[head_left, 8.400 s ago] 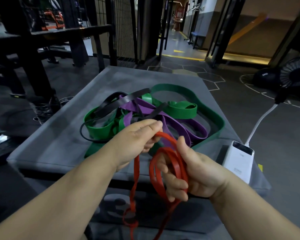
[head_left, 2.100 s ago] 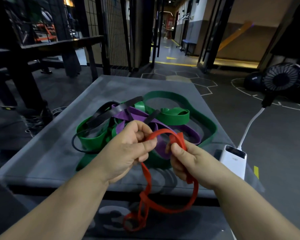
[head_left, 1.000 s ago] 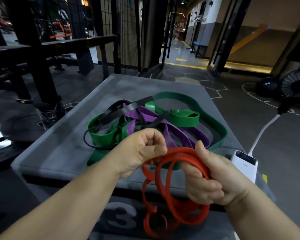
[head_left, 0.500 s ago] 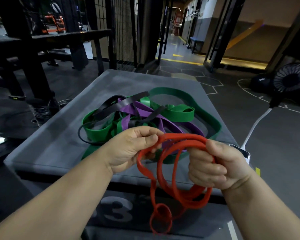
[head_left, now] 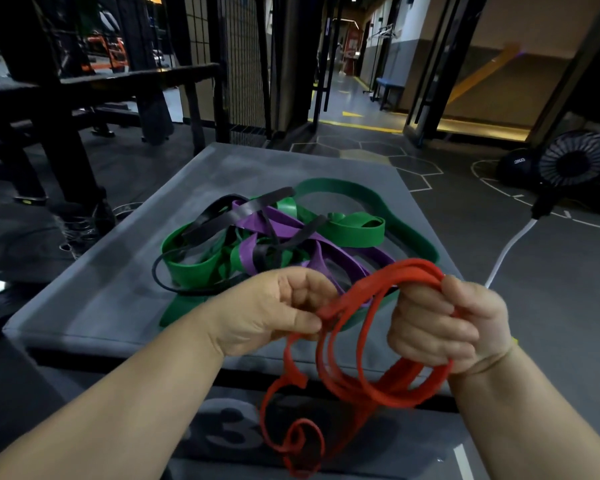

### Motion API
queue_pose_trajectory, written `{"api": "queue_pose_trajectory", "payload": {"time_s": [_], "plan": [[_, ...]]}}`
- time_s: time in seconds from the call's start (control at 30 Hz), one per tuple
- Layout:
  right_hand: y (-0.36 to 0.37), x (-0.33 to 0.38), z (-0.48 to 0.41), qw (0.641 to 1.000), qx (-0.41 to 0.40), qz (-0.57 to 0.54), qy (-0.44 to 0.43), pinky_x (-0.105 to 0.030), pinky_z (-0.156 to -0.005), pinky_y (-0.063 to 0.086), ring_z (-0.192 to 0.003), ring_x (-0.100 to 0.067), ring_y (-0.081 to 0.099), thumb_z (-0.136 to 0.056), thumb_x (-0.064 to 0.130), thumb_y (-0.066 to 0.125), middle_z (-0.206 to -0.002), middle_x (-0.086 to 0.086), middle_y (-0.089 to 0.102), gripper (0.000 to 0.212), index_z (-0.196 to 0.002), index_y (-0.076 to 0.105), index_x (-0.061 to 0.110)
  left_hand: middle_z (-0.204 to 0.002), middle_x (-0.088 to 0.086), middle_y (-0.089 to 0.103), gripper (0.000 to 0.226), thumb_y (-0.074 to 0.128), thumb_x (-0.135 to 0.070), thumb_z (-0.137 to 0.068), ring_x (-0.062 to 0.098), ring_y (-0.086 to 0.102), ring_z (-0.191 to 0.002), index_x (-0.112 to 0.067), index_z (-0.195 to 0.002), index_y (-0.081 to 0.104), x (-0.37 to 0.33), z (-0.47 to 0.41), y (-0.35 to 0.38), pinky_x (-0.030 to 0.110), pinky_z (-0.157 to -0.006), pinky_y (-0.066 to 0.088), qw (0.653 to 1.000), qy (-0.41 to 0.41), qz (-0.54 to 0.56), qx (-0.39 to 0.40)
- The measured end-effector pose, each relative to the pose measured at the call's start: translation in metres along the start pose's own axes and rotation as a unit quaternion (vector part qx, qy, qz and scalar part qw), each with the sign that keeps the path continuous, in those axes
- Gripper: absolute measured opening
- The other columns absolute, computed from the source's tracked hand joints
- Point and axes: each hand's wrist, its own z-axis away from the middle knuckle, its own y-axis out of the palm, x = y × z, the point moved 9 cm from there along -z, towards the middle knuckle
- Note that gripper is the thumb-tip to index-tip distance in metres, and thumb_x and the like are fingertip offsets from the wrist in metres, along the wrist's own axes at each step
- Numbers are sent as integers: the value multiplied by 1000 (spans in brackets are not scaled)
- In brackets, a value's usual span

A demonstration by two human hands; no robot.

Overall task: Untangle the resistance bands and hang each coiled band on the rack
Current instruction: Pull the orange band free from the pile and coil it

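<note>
Currently your right hand (head_left: 440, 327) has its grip clamped round the gathered coils of the red band (head_left: 406, 270), and your left hand (head_left: 271, 313) pinches one strand just beside it, at the near edge of the worktop (head_left: 101, 299); a loose tail hangs below. Expect the band to be light, soft and springy — the coils will likely spring open unless you hold them where the strands cross. Count: one red band in hand. Farther back on the worktop lies a tangle of green bands (head_left: 357, 232), purple bands (head_left: 336, 258) and black bands (head_left: 219, 220) — the number of each cannot be told.
</note>
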Motion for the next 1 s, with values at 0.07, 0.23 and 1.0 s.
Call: {"api": "queue_pose_trajectory", "payload": {"time_s": [0.07,0.23,1.0], "plan": [[-8,2,0,999,-35,-10,-7,-22,-53,38,-42,-8,36,-100,25,50,-47,8,31,23,-83,54,11,-78,-2,69,22,62,12,-84,9,66,-69,-8,-93,62,11,-2,-5,22,-66,54,996,-47,-66,-47],[-22,5,-2,994,-100,-30,-38,-26,-56,36,-48,-10,37,-103,25,46,-56,4,40,25,-87,53,7,-72,-8,64,21,63,-7,-89,7,56,-68,-23,-76,69,32,-7,-12,21,-67,47,988,-83,-82,-101],[-44,54,21,954,-198,-114,-192,-23,-65,41,-57,-6,41,-104,30,41,-67,7,41,22,-104,50,9,-84,1,65,31,41,11,-96,11,58,-71,-14,-92,60,61,-5,-15,33,-78,51,964,-168,-148,-142]]}}
